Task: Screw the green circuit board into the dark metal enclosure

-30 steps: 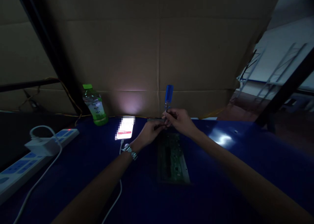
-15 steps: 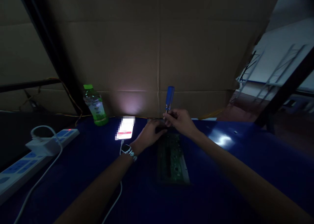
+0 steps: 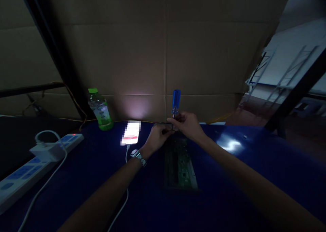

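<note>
The right hand pinches a blue screwdriver. The left hand, half-curled, thumb now nearer it; grip unclear.

Green-capped bottle near lit phone (partly pixelated), power strip at left

A screwdriver is held near the centre of the frame, nearly upright, with its top leaning slightly to the right. Its blue handle is turned upward, and a short stretch of metal shaft can be seen below; the tip cannot be made out. Just beneath, right of centre in the lower half, a green circuit board is laid lengthwise down the frame. It is dimly lit, with a dark band along its left part and a pale strip along its right edge. Its far end is obscured by shadow.
</note>
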`<state>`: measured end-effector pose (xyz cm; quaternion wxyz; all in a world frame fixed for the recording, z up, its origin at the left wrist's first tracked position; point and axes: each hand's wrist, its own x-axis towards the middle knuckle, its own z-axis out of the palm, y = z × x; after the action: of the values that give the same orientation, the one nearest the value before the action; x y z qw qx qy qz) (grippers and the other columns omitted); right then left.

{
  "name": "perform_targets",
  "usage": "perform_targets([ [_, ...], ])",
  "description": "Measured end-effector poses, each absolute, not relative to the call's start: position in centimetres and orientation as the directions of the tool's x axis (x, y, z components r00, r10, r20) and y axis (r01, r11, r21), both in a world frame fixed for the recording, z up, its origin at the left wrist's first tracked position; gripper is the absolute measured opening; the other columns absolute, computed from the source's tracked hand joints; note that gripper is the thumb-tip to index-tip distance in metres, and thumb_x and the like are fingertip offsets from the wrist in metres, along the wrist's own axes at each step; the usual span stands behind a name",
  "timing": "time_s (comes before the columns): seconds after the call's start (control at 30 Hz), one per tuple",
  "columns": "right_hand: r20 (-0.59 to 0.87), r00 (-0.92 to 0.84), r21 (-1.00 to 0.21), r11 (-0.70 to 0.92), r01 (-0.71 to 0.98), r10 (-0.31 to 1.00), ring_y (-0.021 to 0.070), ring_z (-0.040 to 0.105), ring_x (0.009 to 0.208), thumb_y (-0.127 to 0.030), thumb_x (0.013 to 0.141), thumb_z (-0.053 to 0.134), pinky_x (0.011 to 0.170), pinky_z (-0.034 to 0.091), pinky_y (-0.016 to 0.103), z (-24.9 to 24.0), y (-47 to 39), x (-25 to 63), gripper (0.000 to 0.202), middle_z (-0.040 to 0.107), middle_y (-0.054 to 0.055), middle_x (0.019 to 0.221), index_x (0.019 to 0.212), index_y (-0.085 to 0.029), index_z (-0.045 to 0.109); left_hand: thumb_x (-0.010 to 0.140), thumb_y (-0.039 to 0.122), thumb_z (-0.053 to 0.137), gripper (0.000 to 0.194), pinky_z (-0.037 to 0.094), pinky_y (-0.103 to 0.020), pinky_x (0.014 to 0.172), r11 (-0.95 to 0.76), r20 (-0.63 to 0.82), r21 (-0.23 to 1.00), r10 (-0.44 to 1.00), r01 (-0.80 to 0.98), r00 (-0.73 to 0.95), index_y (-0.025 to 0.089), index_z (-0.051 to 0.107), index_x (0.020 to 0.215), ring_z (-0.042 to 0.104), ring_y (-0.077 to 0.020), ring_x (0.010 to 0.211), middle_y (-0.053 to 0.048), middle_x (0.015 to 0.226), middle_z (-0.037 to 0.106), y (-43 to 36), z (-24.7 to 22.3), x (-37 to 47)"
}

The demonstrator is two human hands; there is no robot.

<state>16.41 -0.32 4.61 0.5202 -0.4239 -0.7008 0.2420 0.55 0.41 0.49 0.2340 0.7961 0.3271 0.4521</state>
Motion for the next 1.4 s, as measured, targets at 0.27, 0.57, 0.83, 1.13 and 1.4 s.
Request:
perform_targets([
  [0.27, 0.51, -0.175, -0.774, 0.538, 0.332, 0.842, 0.0177, 0.067, 0.057, -0.039, 0.083, 0.065, 0.055, 0.054, 0.029, 4.5, 0.0, 16.5, 0.024, 0.068, 0.004, 0.063, 0.073, -0.017, 0.064, 0.082, 0.031, 0.064, 0.027, 0.034, -0.023, 0.055, -0.632, 0.553, 0.711, 0.773, 0.307, 0.311, 0.014, 0.058, 0.062, 0.047, -0.0108, 0.056, 0.002, 0.06, 0.056, 0.2, 0.6, 1.1],
  [0.57, 0.528, -0.269, -0.73, 0.592, 0.34, 0.806, 0.0157, 0.066, 0.059, -0.033, 0.09, 0.055, 0.058, 0.054, 0.028, 4.2, 0.5, 16.0, 0.024, 0.067, 0.003, 0.064, 0.076, -0.017, 0.066, 0.081, 0.028, 0.064, 0.026, 0.031, -0.023, 0.053, -0.644, 0.567, 0.676, 0.765, 0.359, 0.304, 0.015, 0.053, 0.061, 0.041, -0.0095, 0.054, 0.004, 0.058, 0.049, 0.6, 0.4, 0.1],
  [0.83, 0.528, -0.338, -0.715, 0.623, 0.318, 0.779, 0.0148, 0.066, 0.062, -0.033, 0.093, 0.049, 0.059, 0.054, 0.028, 4.3, -0.2, 15.8, 0.024, 0.069, 0.005, 0.076, 0.087, -0.016, 0.066, 0.09, 0.024, 0.051, 0.02, 0.041, -0.025, 0.068, -0.714, 0.498, 0.644, 0.665, 0.277, 0.557, 0.014, 0.067, 0.082, 0.058, -0.0145, 0.073, -0.003, 0.079, 0.066, 1.1, 1.1, -1.4],
  [1.13, 0.547, -0.131, -0.765, 0.557, 0.323, 0.827, 0.0171, 0.065, 0.066, -0.038, 0.078, 0.069, 0.06, 0.053, 0.03, 3.4, 0.0, 14.8, 0.022, 0.068, 0.004, 0.073, 0.081, -0.017, 0.063, 0.084, 0.035, 0.063, 0.026, 0.04, -0.025, 0.062, -0.659, 0.495, 0.697, 0.727, 0.283, 0.476, 0.014, 0.069, 0.071, 0.056, -0.0135, 0.064, -0.002, 0.07, 0.068, 1.3, 1.1, -1.8],
  [1.4, 0.59, -0.226, -0.671, 0.627, 0.397, 0.775, 0.0161, 0.064, 0.064, -0.027, 0.086, 0.057, 0.06, 0.049, 0.028, 3.7, -0.2, 14.8, 0.015, 0.068, 0.003, 0.07, 0.078, -0.018, 0.065, 0.083, 0.032, 0.065, 0.022, 0.04, -0.024, 0.062, -0.69, 0.55, 0.662, 0.712, 0.292, 0.436, 0.013, 0.067, 0.072, 0.056, -0.0132, 0.065, -0.002, 0.072, 0.066, 1.2, 0.7, -1.5],
])
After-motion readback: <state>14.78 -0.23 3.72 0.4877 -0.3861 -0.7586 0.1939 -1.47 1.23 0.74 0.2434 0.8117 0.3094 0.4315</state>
